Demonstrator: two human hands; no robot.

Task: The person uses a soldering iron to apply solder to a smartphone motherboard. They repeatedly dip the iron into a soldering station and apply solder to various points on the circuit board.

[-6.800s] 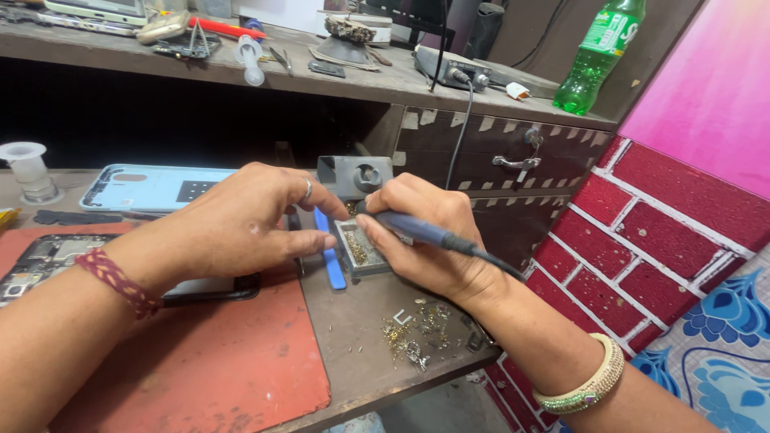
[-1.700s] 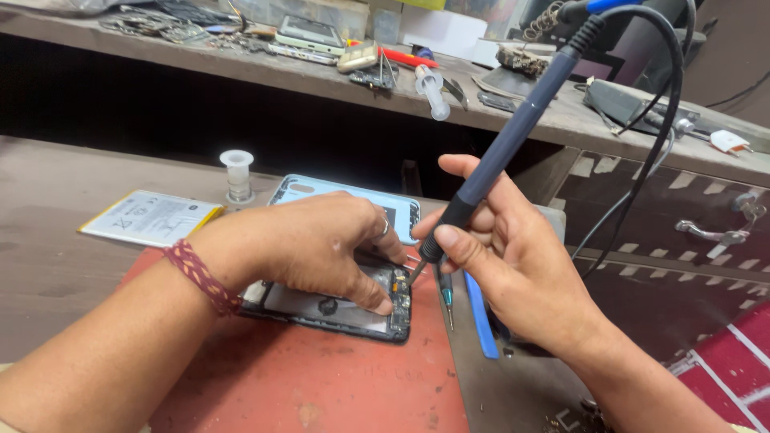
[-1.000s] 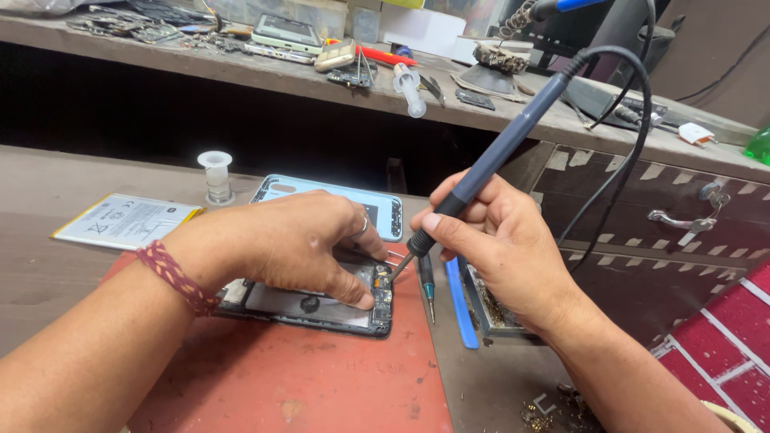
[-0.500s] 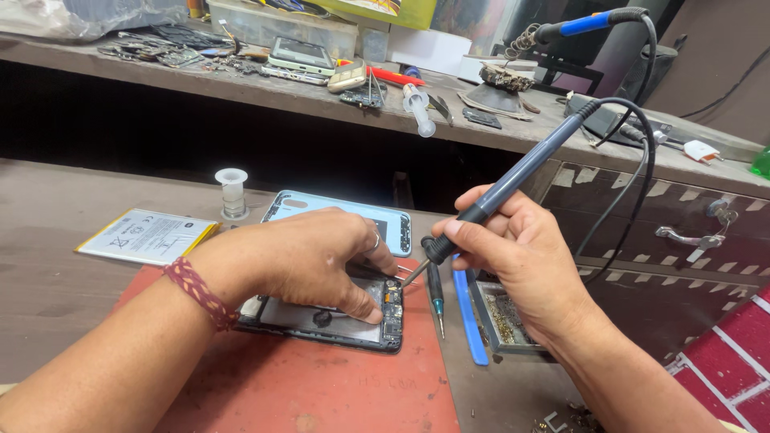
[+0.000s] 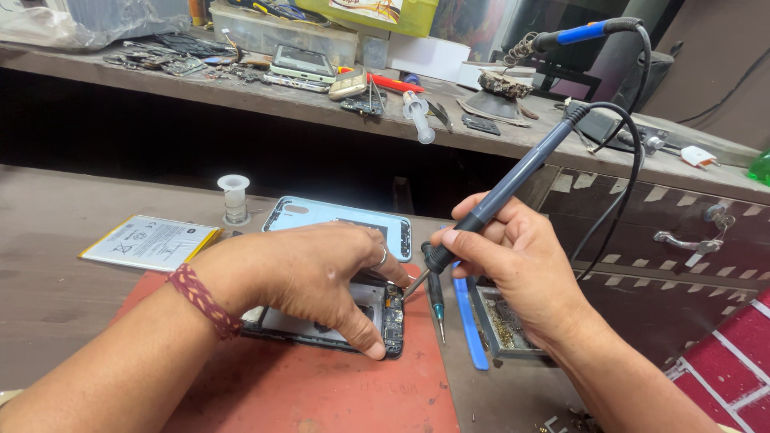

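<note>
Your left hand (image 5: pixel 309 277) lies flat over the opened phone (image 5: pixel 337 321), fingers spread and pressing it down onto the red mat (image 5: pixel 321 385), thumb tip at the phone's near corner. Your right hand (image 5: pixel 521 265) is closed around the soldering iron (image 5: pixel 501 196), held like a pen, its tip angled down towards the phone's exposed board just beside your left fingers. Between your two hands a small screwdriver (image 5: pixel 435 293) and a blue pry tool (image 5: pixel 467 321) lie on the surface. Under your right palm sits a small metal tray (image 5: pixel 501 325). Beyond your left hand lie the pale blue back cover (image 5: pixel 321 216) and a flat battery (image 5: pixel 148 240).
</note>
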